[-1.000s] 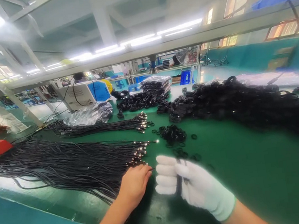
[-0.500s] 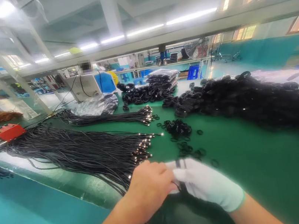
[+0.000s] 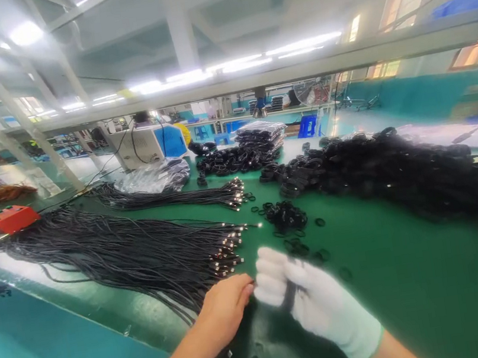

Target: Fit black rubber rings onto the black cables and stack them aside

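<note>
A dark cable end [image 3: 290, 294] was gripped in the gloved right hand [image 3: 311, 303], whose fingers were curled closed around it, low over the near part of the green desk [image 3: 397, 275]. The bare left hand [image 3: 225, 309] was held just beside it, fingertips pinched together and touching the glove's knuckles; what lay between those fingertips could not be made out. Just beyond the left hand a large bundle of black cables [image 3: 111, 255] was spread across the desk, its metal-tipped ends [image 3: 227, 249] pointed toward the hands. A second, smaller cable bundle [image 3: 170, 198] was laid farther back. Small black rings [image 3: 287, 216] were scattered in a loose cluster ahead of the gloved hand, and a long heap of black coiled pieces [image 3: 399, 170] was piled to the right. Clear plastic bags [image 3: 155, 176] with dark contents were seen at the far side, near a white and blue machine [image 3: 148, 144]. A red box [image 3: 9, 218] was set at the far left.
</note>
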Demonstrator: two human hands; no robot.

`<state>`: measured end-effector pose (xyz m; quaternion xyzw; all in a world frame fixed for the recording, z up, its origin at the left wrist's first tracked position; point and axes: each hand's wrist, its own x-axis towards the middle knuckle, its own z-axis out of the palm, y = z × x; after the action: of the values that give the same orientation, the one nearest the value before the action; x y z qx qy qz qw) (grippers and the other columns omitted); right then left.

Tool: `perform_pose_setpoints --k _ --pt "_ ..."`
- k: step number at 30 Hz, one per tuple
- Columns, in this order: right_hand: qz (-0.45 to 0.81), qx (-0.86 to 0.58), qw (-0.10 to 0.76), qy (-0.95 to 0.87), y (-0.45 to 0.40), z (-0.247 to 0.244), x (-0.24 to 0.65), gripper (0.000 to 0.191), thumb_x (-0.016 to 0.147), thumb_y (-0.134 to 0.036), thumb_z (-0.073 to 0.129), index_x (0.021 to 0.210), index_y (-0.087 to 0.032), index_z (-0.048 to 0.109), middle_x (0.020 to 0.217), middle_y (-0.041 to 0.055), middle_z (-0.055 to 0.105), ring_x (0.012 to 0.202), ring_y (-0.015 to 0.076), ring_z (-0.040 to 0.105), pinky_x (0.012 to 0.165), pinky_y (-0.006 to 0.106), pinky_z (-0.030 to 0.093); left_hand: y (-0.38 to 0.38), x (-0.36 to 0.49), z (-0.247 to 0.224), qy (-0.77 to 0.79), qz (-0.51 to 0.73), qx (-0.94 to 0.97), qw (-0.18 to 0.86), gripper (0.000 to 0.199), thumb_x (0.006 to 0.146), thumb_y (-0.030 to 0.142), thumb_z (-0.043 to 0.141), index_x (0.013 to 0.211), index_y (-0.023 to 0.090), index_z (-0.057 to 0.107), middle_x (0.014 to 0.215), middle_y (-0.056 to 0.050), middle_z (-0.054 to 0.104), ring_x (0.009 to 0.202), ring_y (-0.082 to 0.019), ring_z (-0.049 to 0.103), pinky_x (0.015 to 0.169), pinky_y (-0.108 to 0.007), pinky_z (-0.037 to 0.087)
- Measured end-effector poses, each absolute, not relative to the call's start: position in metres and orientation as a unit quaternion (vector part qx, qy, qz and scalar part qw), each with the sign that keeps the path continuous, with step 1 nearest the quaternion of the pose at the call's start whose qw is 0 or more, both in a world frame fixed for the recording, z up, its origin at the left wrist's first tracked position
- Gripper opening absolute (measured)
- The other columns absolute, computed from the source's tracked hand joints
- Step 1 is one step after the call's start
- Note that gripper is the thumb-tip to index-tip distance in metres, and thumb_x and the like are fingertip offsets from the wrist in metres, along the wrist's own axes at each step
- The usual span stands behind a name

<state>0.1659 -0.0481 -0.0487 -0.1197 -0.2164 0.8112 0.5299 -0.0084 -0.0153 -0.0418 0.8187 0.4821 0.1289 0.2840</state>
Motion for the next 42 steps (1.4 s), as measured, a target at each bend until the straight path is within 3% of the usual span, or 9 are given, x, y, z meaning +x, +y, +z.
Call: perform_pose_setpoints --k 6,11,16,22,25,28,32,38,42 --pt "0.735 -0.207 0.603 -0.232 -0.034 -0.051 0.183 0.04 0.078 -0.031 0.069 0.113 -0.016 0.058 0.121 0.0124 0.057 0.106 0.0255 0.057 0.1 0.05 0.036 -0.053 0.015 -0.041 0.519 0.044 0.854 0.009 0.023 0.088 0.017 0.04 0.08 0.02 0.061 0.076 -0.003 0.066 0.07 -0.019 0.061 0.061 -0.028 0.036" --pt "0.733 -0.249 0.577 -0.26 -0.039 -0.052 0.177 0.042 0.074 -0.031 0.073 0.111 -0.015 0.058 0.105 0.0116 0.063 0.096 0.0244 0.06 0.092 0.046 0.042 -0.06 0.018 -0.035 0.421 0.126 0.897 -0.047 0.023 0.085 0.014 0.044 0.066 0.02 0.055 0.062 -0.001 0.059 0.056 -0.017 0.052 0.058 -0.031 0.03" --pt "0.816 -0.203 0.444 -0.31 -0.052 -0.049 0.166 0.028 0.075 -0.023 0.071 0.099 -0.011 0.063 0.086 0.0077 0.064 0.086 0.0199 0.059 0.086 0.038 0.042 -0.03 -0.002 -0.002 0.234 0.144 0.956 -0.102 0.025 0.09 0.026 0.045 0.068 0.018 0.053 0.066 0.0 0.057 0.064 -0.015 0.048 0.061 -0.031 0.029" --pt "0.878 -0.122 0.368 -0.28 -0.058 -0.054 0.151 0.029 0.07 -0.019 0.074 0.093 -0.008 0.06 0.076 0.0037 0.052 0.074 0.015 0.051 0.073 0.032 0.04 0.004 -0.01 0.01 0.178 0.124 0.976 -0.022 0.022 0.085 0.035 0.056 0.071 0.02 0.061 0.066 0.002 0.06 0.069 -0.012 0.05 0.075 -0.027 0.036" --pt "0.886 -0.129 0.365 -0.256 -0.057 -0.059 0.15 0.024 0.072 -0.019 0.072 0.087 -0.007 0.058 0.071 0.0009 0.045 0.067 0.0119 0.046 0.069 0.03 0.038 0.004 -0.01 0.002 0.19 0.166 0.967 -0.033 0.016 0.086 0.029 0.056 0.076 0.02 0.064 0.08 0.0 0.065 0.084 -0.014 0.053 0.089 -0.031 0.034" --pt "0.887 -0.131 0.367 -0.248 -0.056 -0.064 0.152 0.02 0.074 -0.02 0.07 0.084 -0.008 0.058 0.07 0.0013 0.048 0.065 0.0129 0.049 0.071 0.034 0.041 -0.004 -0.01 0.004 0.212 0.184 0.958 -0.059 0.018 0.086 0.015 0.05 0.081 0.021 0.066 0.098 -0.002 0.063 0.092 -0.017 0.052 0.082 -0.03 0.036" --pt "0.898 -0.121 0.327 -0.268 -0.058 -0.067 0.156 0.028 0.075 -0.026 0.069 0.092 -0.006 0.06 0.071 0.0045 0.054 0.066 0.0179 0.058 0.072 0.043 0.046 -0.004 -0.006 0.018 0.208 0.075 0.973 0.068 0.021 0.086 0.016 0.05 0.07 0.019 0.065 0.079 0.0 0.059 0.071 -0.011 0.052 0.063 -0.02 0.038" --pt "0.905 -0.109 0.322 -0.254 -0.062 -0.068 0.159 0.033 0.073 -0.033 0.072 0.091 -0.01 0.056 0.07 0.0023 0.056 0.069 0.018 0.06 0.074 0.043 0.048 0.01 -0.005 0.005 0.312 0.084 0.815 0.481 0.013 0.077 0.028 0.061 0.082 0.016 0.062 0.062 0.005 0.055 0.05 -0.008 0.048 0.047 -0.018 0.037" --pt "0.896 -0.135 0.342 -0.25 -0.06 -0.07 0.158 0.037 0.069 -0.032 0.076 0.091 -0.012 0.054 0.075 0.004 0.059 0.07 0.0172 0.059 0.078 0.042 0.046 -0.006 -0.003 -0.02 0.36 0.208 0.745 0.521 0.013 0.08 0.024 0.054 0.085 0.015 0.062 0.072 0.002 0.059 0.061 -0.01 0.052 0.055 -0.02 0.041"
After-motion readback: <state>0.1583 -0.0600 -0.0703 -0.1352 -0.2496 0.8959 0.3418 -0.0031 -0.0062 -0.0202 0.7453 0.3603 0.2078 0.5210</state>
